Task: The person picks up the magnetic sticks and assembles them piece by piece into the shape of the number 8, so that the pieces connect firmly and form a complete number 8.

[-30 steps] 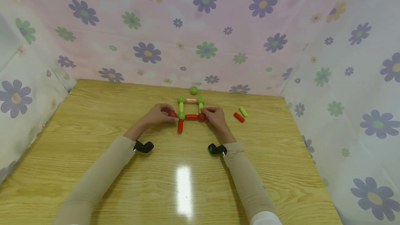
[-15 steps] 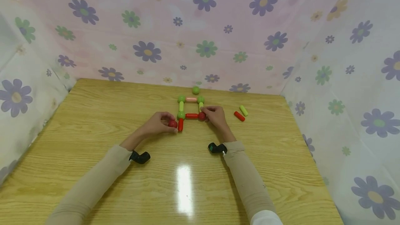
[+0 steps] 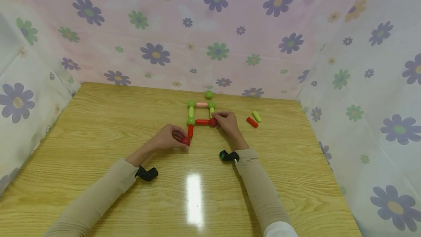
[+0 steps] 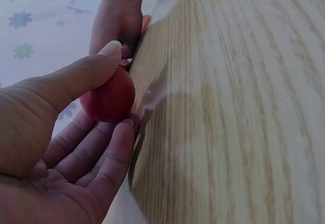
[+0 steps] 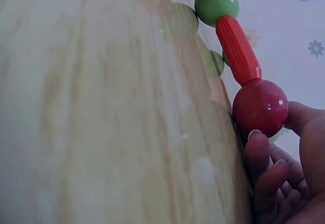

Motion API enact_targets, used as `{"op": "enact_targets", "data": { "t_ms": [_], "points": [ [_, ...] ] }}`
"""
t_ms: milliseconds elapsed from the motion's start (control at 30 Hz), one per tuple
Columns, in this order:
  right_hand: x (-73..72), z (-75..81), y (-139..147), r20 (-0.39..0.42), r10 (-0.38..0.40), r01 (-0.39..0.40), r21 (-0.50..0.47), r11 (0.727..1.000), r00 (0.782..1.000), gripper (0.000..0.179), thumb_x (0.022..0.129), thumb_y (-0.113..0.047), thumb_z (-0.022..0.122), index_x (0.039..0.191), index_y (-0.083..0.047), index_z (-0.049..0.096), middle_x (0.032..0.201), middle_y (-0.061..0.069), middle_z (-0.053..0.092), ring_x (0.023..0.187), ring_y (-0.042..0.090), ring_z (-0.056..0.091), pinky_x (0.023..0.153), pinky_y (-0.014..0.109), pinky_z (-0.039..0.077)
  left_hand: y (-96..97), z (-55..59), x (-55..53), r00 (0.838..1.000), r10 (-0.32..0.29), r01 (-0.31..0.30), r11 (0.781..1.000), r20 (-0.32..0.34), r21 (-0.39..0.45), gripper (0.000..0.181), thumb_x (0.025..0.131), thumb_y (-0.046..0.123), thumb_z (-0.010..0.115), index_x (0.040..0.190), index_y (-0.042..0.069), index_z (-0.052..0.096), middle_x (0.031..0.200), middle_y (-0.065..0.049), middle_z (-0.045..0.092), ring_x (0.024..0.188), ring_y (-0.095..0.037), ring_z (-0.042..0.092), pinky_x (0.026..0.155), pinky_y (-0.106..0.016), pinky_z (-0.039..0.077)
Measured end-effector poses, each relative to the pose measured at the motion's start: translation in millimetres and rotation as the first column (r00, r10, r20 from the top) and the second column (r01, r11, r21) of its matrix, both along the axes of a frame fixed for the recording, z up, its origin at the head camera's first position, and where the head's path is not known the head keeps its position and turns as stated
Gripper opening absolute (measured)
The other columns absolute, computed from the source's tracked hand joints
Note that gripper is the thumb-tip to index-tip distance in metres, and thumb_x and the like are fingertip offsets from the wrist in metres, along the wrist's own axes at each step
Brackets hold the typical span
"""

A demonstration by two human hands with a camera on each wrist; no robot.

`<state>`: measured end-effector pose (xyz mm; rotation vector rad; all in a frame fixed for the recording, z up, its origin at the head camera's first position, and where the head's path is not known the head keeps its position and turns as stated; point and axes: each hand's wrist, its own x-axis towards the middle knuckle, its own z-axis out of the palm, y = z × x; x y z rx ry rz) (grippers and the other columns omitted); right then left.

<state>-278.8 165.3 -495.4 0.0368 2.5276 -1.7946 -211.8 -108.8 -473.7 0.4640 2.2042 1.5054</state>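
My left hand (image 3: 171, 137) pinches a loose red ball (image 4: 108, 96) between thumb and fingers, close to the near end of a red rod (image 3: 190, 131). Whether ball and rod touch I cannot tell. That rod sticks out toward me from a green corner ball (image 3: 190, 121) of a square frame made of balls and rods. At the frame's near right corner, the fingers and thumb of my right hand (image 3: 227, 123) hold another red ball (image 5: 260, 108). A second red rod (image 5: 238, 50) joins it to the green corner ball. A pink rod (image 3: 201, 104) forms the far side.
A loose green ball (image 3: 208, 94) lies behind the frame near the table's far edge. To the right, a loose red rod (image 3: 252, 122) and a yellow-green rod (image 3: 257, 116) lie side by side. Flowered cloth (image 3: 154, 72) hangs behind the wooden table (image 3: 158, 200).
My left hand has carried the red ball toward me, from beside the green corner ball to the red rod's near end. The loose green ball has shifted slightly right. My right hand stays put.
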Motion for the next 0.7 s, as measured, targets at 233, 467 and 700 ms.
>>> {"op": "enact_targets", "data": {
  "t_ms": [233,467,700],
  "points": [
    [-0.6,0.8,1,0.001,0.002,-0.002,-0.001,1.000,1.000,0.031,0.097,-0.028,0.071,0.109,0.001,0.076,0.080,0.009,0.072,0.053,0.009,0.060,0.050,0.023,0.047,6.3,-0.1,3.9,1.000,-0.002,0.003,1.000,-0.030,0.023,0.036,0.078,0.010,0.089,0.105,-0.002,0.069,0.099,-0.013,0.071,0.088,-0.019,0.066,0.079,-0.029,0.055],
    [-2.1,1.9,2,0.014,-0.001,0.001,0.000,1.000,1.000,0.033,0.097,-0.029,0.072,0.109,0.000,0.076,0.085,0.012,0.073,0.055,0.010,0.061,0.050,0.024,0.048,12.6,-2.0,7.8,0.997,0.054,-0.053,0.998,-0.047,0.019,0.039,0.078,0.009,0.089,0.107,-0.001,0.064,0.101,-0.012,0.067,0.088,-0.019,0.062,0.079,-0.027,0.054],
    [-2.3,0.4,1,0.012,0.003,-0.003,-0.012,1.000,1.000,0.035,0.096,-0.029,0.072,0.110,0.002,0.076,0.083,0.011,0.073,0.054,0.009,0.061,0.051,0.023,0.047,13.7,-4.0,9.4,0.994,0.081,-0.080,0.997,-0.070,0.019,0.038,0.081,0.011,0.087,0.107,-0.001,0.062,0.104,-0.013,0.066,0.091,-0.020,0.062,0.083,-0.032,0.054]
  ]
}}
